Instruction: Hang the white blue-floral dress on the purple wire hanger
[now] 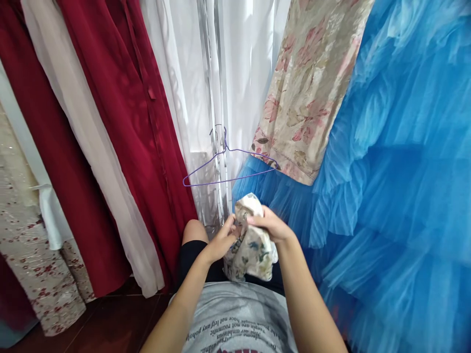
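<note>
Cream floral-printed cloth (260, 255): held bunched above the black shorts (192, 255).
Right hand (273, 224): cloth is pinched under the thumb.
Left hand (221, 240): fingers are curled at the cloth's edge; whether it is pinched cannot be told.
Purple wire hanger (228, 181): seen in front of white drapery (248, 83).

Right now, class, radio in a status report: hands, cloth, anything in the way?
Right hand gripping floral cloth; left hand at its edge, grip unclear. Cloth bunched. Purple hanger beyond, apart from both hands.
</note>
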`<state>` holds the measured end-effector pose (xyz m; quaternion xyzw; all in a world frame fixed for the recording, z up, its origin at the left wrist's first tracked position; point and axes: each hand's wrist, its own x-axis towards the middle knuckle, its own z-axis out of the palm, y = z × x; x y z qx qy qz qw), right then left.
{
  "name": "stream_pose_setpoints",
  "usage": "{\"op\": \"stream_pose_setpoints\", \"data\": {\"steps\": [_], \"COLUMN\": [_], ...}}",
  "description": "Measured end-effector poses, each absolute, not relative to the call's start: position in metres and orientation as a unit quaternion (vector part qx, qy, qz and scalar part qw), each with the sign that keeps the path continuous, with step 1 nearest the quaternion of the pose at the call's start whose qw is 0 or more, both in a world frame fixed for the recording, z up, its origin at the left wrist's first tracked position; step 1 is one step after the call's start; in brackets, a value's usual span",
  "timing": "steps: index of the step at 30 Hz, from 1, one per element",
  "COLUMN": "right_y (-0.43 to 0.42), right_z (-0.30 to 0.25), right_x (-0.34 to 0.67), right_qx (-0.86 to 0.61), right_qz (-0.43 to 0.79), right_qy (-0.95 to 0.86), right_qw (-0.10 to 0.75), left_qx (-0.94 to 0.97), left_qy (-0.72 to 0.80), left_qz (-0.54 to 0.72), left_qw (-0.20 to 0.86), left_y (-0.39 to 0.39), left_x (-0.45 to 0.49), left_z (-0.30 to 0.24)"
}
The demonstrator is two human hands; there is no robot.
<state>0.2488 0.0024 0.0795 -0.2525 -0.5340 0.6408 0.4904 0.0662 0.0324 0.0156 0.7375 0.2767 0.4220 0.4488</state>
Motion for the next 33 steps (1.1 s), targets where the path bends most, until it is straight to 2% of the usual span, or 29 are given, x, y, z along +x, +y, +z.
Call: {"op": "stream_pose_setpoints", "data": {"steps": [2,5,12,14,18,20,24,27,33], "right_y": [0.011,0.030,0.074,0.086,0.110,0.123,0.146,0.156,0.147], "right_z": [0.101,0.125,0.142,0.146,0.153,0.150,0.133,0.117,0.115], "right_x": [0.254,0.254,0.259,0.267,0.284,0.291,0.291,0.279,0.256], "right_qx": [-0.253,-0.247,-0.218,-0.232,-0.277,-0.333,-0.442,-0.480,-0.575], "right_qz": [0.636,0.632,0.627,0.607,0.514,0.406,0.141,0.075,0.006], "right_qy": [-0.534,-0.532,-0.489,-0.494,-0.568,-0.651,-0.781,-0.792,-0.737], "right_qw": [0.496,0.507,0.566,0.577,0.580,0.548,0.418,0.371,0.356], "left_qx": [0.748,0.762,0.758,0.789,0.824,0.832,0.815,0.810,0.811], "left_qy": [0.270,0.301,0.271,0.297,0.422,0.444,0.475,0.498,0.474], "left_qz": [0.385,0.377,0.337,0.338,0.347,0.327,0.325,0.288,0.317], "left_qw": [0.468,0.432,0.488,0.418,0.153,0.069,-0.065,-0.111,-0.133], "left_y": [0.032,0.035,0.022,0.014,0.024,0.049,0.120,0.163,0.209], "left_x": [0.052,0.021,-0.032,-0.033,-0.042,-0.060,-0.112,-0.135,-0.109], "left_z": [0.004,-0.001,0.031,0.034,0.025,0.021,0.037,0.069,0.137]}}
